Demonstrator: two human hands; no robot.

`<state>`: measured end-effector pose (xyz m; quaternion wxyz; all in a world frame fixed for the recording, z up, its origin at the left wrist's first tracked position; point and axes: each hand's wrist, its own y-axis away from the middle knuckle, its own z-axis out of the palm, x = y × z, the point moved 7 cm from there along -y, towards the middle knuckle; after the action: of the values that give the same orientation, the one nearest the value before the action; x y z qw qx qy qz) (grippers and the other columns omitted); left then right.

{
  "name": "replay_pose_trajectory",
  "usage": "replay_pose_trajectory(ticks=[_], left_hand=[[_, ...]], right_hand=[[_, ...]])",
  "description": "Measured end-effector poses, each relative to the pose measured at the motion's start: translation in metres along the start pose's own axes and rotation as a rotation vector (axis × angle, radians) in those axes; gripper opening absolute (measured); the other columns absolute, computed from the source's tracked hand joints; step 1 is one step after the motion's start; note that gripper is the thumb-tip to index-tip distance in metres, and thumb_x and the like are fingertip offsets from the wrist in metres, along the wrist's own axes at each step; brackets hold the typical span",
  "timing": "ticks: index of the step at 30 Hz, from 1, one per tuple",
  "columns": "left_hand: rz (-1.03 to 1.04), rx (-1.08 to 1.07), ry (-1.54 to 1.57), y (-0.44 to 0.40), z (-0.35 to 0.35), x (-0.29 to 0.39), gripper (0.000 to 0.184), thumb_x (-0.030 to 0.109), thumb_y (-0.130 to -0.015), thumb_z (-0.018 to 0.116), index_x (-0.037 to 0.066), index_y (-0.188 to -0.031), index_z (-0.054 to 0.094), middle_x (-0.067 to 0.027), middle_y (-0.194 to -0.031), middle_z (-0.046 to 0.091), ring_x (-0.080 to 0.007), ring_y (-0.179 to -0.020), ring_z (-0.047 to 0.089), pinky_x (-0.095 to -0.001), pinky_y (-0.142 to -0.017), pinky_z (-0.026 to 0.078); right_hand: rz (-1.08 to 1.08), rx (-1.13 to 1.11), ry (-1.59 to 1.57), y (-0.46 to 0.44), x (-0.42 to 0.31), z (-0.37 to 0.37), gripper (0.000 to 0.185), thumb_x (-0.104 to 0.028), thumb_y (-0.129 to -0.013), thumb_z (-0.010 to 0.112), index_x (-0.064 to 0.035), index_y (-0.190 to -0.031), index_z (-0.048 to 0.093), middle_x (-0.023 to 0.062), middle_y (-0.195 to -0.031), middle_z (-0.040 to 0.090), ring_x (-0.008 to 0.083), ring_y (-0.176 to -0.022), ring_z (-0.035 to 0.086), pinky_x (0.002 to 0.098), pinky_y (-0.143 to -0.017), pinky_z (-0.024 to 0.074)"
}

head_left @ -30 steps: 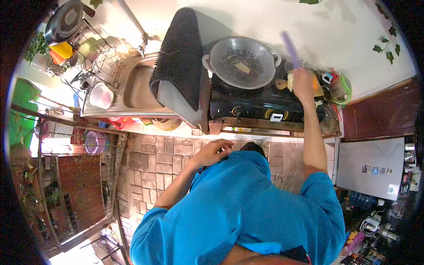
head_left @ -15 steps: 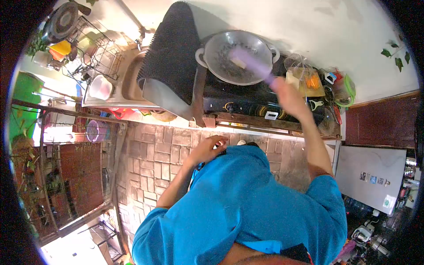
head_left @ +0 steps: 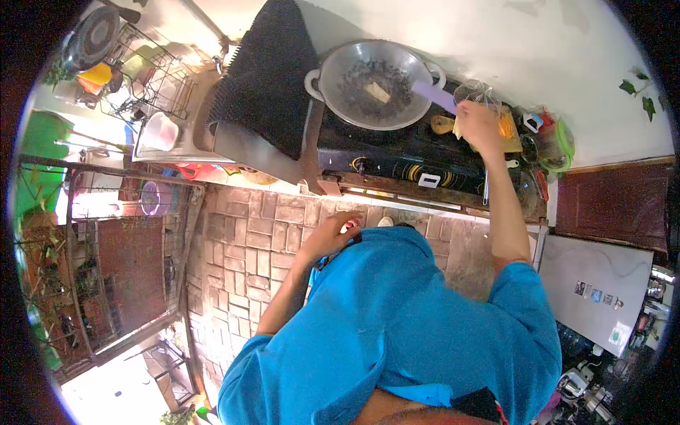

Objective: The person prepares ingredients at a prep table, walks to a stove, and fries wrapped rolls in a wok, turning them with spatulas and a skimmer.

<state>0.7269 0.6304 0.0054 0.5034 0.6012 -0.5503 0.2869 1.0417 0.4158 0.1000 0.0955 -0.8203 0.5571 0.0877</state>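
My right hand (head_left: 479,127) is closed around a purple flat-bladed utensil (head_left: 435,96), whose blade points left toward the wok's rim. The grey metal wok (head_left: 340,103), with two loop handles, stands on the black stove (head_left: 386,156). A pale, oblong piece (head_left: 377,92) lies in the wok, on its dark-looking bottom. Beneath my right hand is a board (head_left: 511,144) with orange shreds (head_left: 506,127), and something pale shows beside the fingers. My left hand (head_left: 331,235) hovers at my waist, fingers loosely bent, apparently holding nothing.
A black ridged sheet (head_left: 262,92) stands between the stove and the sink (head_left: 202,113). A wire strainer (head_left: 478,93) and a green-rimmed container (head_left: 561,145) are at the right. A white tub (head_left: 159,133) stands near the dish rack (head_left: 159,78).
My right hand has drawn the purple utensil out of the wok, up and to the right. The pale piece now lies alone in the wok. My left hand has barely moved.
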Motion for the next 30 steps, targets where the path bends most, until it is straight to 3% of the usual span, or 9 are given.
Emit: replay_pose_trajectory(ticks=[2, 4, 8, 10, 16, 18, 20, 24, 30], left_hand=[[0.022, 0.015, -0.026, -0.002, 0.002, -0.001, 0.036, 0.019, -0.089, 0.061, -0.002, -0.118, 0.059, -0.0205, -0.108, 0.065, -0.0286, -0.098, 0.064, -0.0369, -0.085, 0.050], [-0.005, 0.038, -0.019, 0.000, 0.002, -0.002, 0.035, 0.019, -0.090, 0.061, -0.002, -0.118, 0.059, -0.0203, -0.107, 0.065, -0.0288, -0.098, 0.064, -0.0370, -0.085, 0.050], [-0.047, 0.125, -0.034, 0.008, -0.003, -0.014, 0.034, 0.018, -0.090, 0.061, -0.002, -0.117, 0.059, -0.0193, -0.107, 0.065, -0.0291, -0.099, 0.064, -0.0372, -0.085, 0.050], [-0.085, 0.128, -0.035, 0.014, -0.005, -0.010, 0.033, 0.018, -0.090, 0.061, -0.002, -0.117, 0.059, -0.0191, -0.108, 0.065, -0.0291, -0.099, 0.064, -0.0371, -0.085, 0.050], [-0.161, 0.160, 0.044, 0.021, -0.003, -0.013, 0.031, 0.015, -0.090, 0.060, -0.001, -0.117, 0.059, -0.0179, -0.108, 0.065, -0.0276, -0.100, 0.064, -0.0361, -0.086, 0.051], [-0.187, 0.170, 0.056, 0.022, -0.002, -0.012, 0.031, 0.014, -0.090, 0.060, -0.001, -0.117, 0.059, -0.0175, -0.108, 0.065, -0.0270, -0.100, 0.064, -0.0358, -0.086, 0.051], [-0.170, 0.202, 0.089, 0.021, 0.000, -0.016, 0.030, 0.013, -0.090, 0.060, -0.001, -0.117, 0.059, -0.0171, -0.107, 0.065, -0.0264, -0.100, 0.064, -0.0355, -0.087, 0.051], [-0.179, 0.193, 0.101, 0.021, 0.000, -0.018, 0.030, 0.013, -0.090, 0.059, -0.001, -0.117, 0.059, -0.0170, -0.107, 0.065, -0.0264, -0.099, 0.064, -0.0355, -0.088, 0.051], [-0.192, 0.207, 0.150, 0.023, 0.001, -0.026, 0.030, 0.013, -0.091, 0.059, 0.000, -0.118, 0.059, -0.0165, -0.106, 0.065, -0.0251, -0.099, 0.064, -0.0358, -0.086, 0.052]], right_hand=[[-0.086, -0.014, 0.012, -0.021, -0.015, 0.016, 0.029, -0.026, -0.089, 0.048, -0.0043, -0.092, 0.067, 0.0222, -0.085, 0.065, 0.0398, -0.084, 0.063, 0.0488, -0.076, 0.0486], [0.027, -0.159, 0.016, -0.038, -0.015, 0.038, 0.027, -0.023, -0.085, 0.049, -0.0043, -0.089, 0.069, 0.0229, -0.089, 0.066, 0.0393, -0.086, 0.064, 0.0477, -0.079, 0.0500], [0.009, -0.166, 0.010, -0.066, -0.023, 0.049, 0.026, -0.020, -0.082, 0.050, -0.0041, -0.086, 0.070, 0.0232, -0.090, 0.066, 0.0398, -0.087, 0.064, 0.0469, -0.081, 0.0503], [-0.119, -0.307, 0.107, -0.079, -0.024, 0.075, 0.027, -0.020, -0.082, 0.050, -0.0036, -0.086, 0.070, 0.0223, -0.090, 0.067, 0.0399, -0.087, 0.064, 0.0460, -0.081, 0.0503], [-0.202, -0.066, -0.248, -0.081, -0.040, 0.104, 0.025, -0.019, -0.085, 0.051, -0.0030, -0.091, 0.069, 0.0212, -0.089, 0.067, 0.0394, -0.086, 0.064, 0.0441, -0.079, 0.0498], [-0.183, -0.071, -0.303, -0.085, -0.049, 0.109, 0.024, -0.022, -0.084, 0.052, -0.0068, -0.089, 0.070, 0.0204, -0.090, 0.067, 0.0396, -0.086, 0.065, 0.0480, -0.082, 0.0492], [-0.252, -0.033, -0.361, -0.086, -0.067, 0.099, 0.022, -0.017, -0.086, 0.052, -0.0049, -0.094, 0.069, 0.0190, -0.090, 0.067, 0.0381, -0.089, 0.063, 0.0448, -0.077, 0.0492], [-0.099, -0.051, -0.280, -0.089, -0.075, 0.083, 0.024, -0.020, -0.087, 0.050, -0.0068, -0.093, 0.070, 0.0186, -0.090, 0.068, 0.0380, -0.087, 0.064, 0.0452, -0.077, 0.0497], [-0.136, -0.163, -0.017, -0.107, -0.070, 0.099, 0.024, -0.020, -0.082, 0.052, -0.0095, -0.091, 0.072, 0.0181, -0.087, 0.067, 0.0377, -0.083, 0.064, 0.0471, -0.076, 0.0504]])
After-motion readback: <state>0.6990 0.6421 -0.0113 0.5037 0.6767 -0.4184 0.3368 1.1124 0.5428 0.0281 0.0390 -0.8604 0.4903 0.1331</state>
